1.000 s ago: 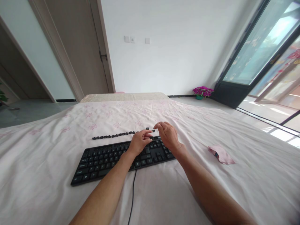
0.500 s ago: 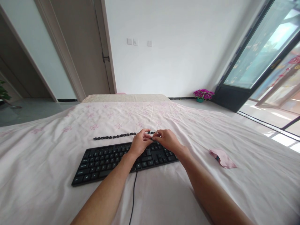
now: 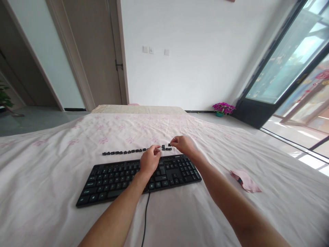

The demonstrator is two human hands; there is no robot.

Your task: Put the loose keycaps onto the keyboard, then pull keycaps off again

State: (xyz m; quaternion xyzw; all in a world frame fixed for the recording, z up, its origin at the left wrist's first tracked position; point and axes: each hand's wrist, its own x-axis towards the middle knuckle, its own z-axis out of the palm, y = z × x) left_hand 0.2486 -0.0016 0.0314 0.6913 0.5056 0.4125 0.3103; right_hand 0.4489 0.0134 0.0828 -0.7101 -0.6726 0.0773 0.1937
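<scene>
A black keyboard [image 3: 113, 180] lies at a slant on the bed-like cloth surface, with a row of small black keycaps [image 3: 124, 152] behind it. Over the keyboard's upper middle is my left hand [image 3: 150, 161], its fingers loosely bent and holding nothing I can see. Past the keyboard's back edge, my right hand [image 3: 183, 144] pinches a black keycap [image 3: 169, 144] at its fingertips. A thin, shiny wire-like piece [image 3: 173, 138] also shows at those fingers. Several more keycaps [image 3: 167, 149] sit between the hands. The left hand hides part of the row.
A pale pink floral cloth [image 3: 77, 171] with wrinkles covers the surface. To the right lies a folded pink cloth [image 3: 246, 181] with something dark in it. The keyboard's cable [image 3: 145, 219] runs toward me. Farther off are purple flowers [image 3: 223, 108] and a glass door [image 3: 276, 65].
My hands have come apart. The right one moved away over the keyboard's back edge with a keycap; the left drew back slightly, uncovering keycaps between them. The view tilted a little.
</scene>
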